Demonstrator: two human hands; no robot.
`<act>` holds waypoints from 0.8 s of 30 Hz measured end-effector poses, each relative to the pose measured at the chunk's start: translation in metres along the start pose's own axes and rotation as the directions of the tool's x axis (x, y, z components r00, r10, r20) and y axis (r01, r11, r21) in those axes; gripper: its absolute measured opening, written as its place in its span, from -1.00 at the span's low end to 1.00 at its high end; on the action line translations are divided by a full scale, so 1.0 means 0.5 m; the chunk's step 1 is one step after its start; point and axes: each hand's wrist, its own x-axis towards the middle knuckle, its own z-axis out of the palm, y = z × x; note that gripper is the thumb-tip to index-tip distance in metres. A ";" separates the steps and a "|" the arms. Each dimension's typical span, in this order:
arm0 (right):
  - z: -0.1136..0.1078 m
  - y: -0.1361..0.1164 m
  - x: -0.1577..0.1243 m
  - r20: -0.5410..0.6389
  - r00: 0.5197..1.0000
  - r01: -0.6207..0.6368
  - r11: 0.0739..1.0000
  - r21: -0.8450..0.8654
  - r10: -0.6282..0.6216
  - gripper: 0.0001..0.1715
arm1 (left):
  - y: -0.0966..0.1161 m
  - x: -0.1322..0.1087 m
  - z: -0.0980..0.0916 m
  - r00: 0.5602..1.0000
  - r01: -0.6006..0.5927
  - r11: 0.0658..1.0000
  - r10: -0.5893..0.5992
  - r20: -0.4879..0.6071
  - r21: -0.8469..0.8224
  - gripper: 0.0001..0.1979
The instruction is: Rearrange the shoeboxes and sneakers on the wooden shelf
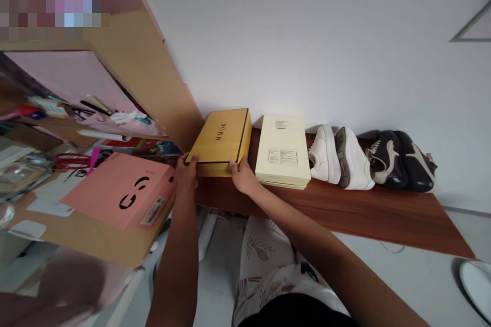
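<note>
A yellow shoebox [220, 135] with black edging and the letters MMOK on its lid lies at the left end of the brown wooden shelf board [345, 209]. My left hand [186, 171] grips its front left corner, and my right hand [242, 174] grips the front right corner, thumbs on the lid. Fingers under or behind the edges are partly hidden. Just right of it is a cream box [284, 148] with printed labels. Beyond that stand a pair of white sneakers [337, 158] and a pair of black shoes [401, 161].
To my left, a desk [103, 235] holds a pink box [125, 189], red-handled scissors [71, 161] and papers. Its upright side panel [153, 61] rises close to the yellow box. A white wall [307, 36] runs behind the board. A round white object [475, 286] is at lower right.
</note>
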 end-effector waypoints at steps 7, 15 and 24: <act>0.009 0.021 0.006 0.023 0.989 -0.144 0.990 0.001 0.144 -0.11 | 0.009 -0.018 0.016 0.997 -0.075 0.997 0.075 -0.015 0.036 -0.58; 0.004 0.015 -0.018 0.037 0.992 -0.126 0.990 0.070 0.124 -0.12 | 0.009 -0.025 0.009 0.989 -0.138 0.974 0.144 -0.023 0.181 -0.57; -0.274 0.033 -0.166 -0.237 0.951 0.225 0.970 0.089 -0.199 -0.30 | 0.034 -0.247 0.063 0.922 -0.383 0.921 0.386 -0.024 0.074 -0.55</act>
